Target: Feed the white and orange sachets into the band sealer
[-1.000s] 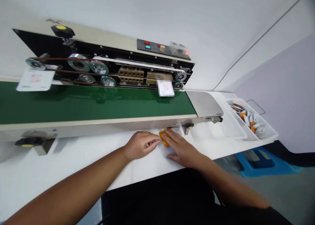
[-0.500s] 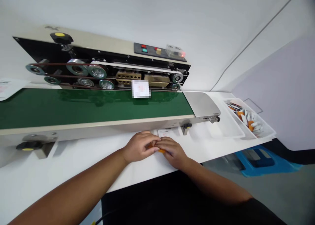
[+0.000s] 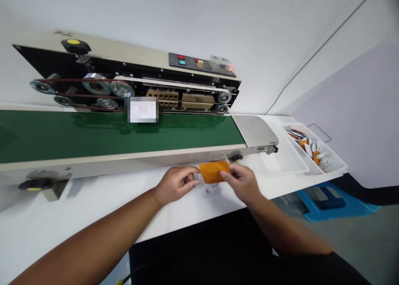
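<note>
My right hand (image 3: 246, 183) pinches a flat orange packet (image 3: 214, 171) by its right edge, thumb in front and fingers behind. The packet is held up above the white table. At its left edge is my left hand (image 3: 179, 185), index fingertip close to or touching the packet. A gap shows between that hand's thumb and index finger, with something pale and see-through near them that I cannot make out. Below the orange packet lies a small white item with dark print (image 3: 213, 190), partly hidden.
Behind my hands stands a band sealing machine (image 3: 140, 69) with a green conveyor belt (image 3: 187, 135). A white packet (image 3: 142, 109), blurred out, sits in its sealing line. To the right, a white bin (image 3: 335, 167) holds several orange and white packets. A blue stool (image 3: 336, 202) stands below the table edge.
My hands have parted. The right one has moved right and up, bringing the orange packet into full view. On the machine, the white packet has travelled left.
</note>
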